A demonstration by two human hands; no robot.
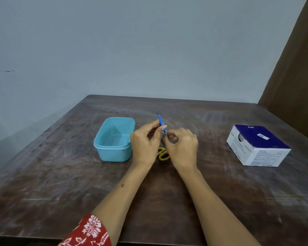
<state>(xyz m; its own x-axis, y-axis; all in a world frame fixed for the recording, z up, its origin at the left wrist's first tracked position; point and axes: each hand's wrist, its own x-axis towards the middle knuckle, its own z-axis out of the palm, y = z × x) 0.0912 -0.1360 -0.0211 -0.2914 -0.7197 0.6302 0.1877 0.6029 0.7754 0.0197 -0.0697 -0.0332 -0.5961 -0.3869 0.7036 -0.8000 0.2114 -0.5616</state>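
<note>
Above the middle of the brown table (60,174), my left hand (145,142) pinches a thin blue tool (160,120) that points up and away, a dark tip at its far end. My right hand (182,147) meets it at the tool's lower end, fingers curled and pinching a small white bit (164,131) against the tool. A pair of yellow-handled scissors (161,154) lies on the table under my hands, mostly hidden by them.
An open, empty light-blue plastic tub (114,139) stands just left of my hands. A white and dark-blue cardboard box of swabs (258,145) sits at the right. A pale wall rises behind the table; a brown panel stands at the far right.
</note>
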